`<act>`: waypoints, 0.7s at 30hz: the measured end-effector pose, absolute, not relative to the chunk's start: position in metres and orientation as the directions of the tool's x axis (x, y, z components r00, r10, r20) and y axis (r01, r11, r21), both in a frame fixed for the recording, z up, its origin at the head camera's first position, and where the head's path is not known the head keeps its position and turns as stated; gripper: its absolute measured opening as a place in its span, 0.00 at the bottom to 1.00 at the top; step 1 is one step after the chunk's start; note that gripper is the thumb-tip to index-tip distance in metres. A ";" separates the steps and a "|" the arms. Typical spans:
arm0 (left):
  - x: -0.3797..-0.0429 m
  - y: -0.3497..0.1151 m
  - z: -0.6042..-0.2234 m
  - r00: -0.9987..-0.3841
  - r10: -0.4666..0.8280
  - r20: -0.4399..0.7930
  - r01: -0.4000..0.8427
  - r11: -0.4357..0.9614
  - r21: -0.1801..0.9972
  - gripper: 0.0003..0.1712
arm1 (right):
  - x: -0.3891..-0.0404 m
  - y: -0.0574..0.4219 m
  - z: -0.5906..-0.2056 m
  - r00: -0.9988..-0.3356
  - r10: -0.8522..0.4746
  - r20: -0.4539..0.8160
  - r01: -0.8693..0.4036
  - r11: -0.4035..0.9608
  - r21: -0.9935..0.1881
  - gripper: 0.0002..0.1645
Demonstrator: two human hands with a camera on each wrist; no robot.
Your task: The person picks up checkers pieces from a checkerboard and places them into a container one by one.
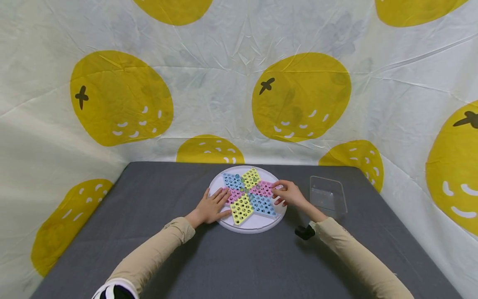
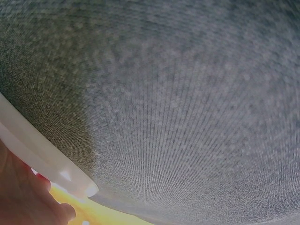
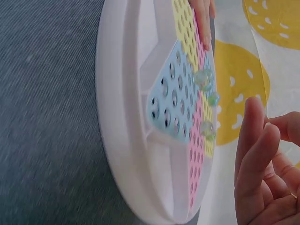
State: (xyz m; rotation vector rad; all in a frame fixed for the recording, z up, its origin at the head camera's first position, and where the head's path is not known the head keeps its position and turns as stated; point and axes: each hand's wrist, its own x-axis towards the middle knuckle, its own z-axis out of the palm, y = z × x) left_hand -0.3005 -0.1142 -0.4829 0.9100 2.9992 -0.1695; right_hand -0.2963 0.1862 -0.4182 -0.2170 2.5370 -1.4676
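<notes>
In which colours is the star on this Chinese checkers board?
The star is light blue, yellow and pink; the head view shows it best.

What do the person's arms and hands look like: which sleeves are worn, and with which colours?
Both the left sleeve and the right sleeve are long and beige. The left hand and right hand are ungloved. A small black object shows by the right sleeve's cuff; I cannot tell what it is.
</notes>
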 end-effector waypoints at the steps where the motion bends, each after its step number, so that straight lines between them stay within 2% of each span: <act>1: -0.301 -0.114 -0.483 -0.832 0.554 -0.036 0.555 0.826 -0.103 0.41 | -0.297 0.184 -0.418 -0.968 -0.233 -0.098 -0.032 0.495 -0.868 0.19; 12: -0.297 -0.114 -0.476 -0.821 0.571 -0.028 0.571 0.817 -0.079 0.41 | -0.301 0.156 -0.422 -0.957 -0.280 -0.081 -0.062 0.469 -0.881 0.17; 21: -0.298 -0.114 -0.478 -0.828 0.559 -0.048 0.561 0.823 -0.085 0.41 | -0.305 0.136 -0.435 -0.953 -0.284 -0.104 -0.030 0.431 -0.902 0.16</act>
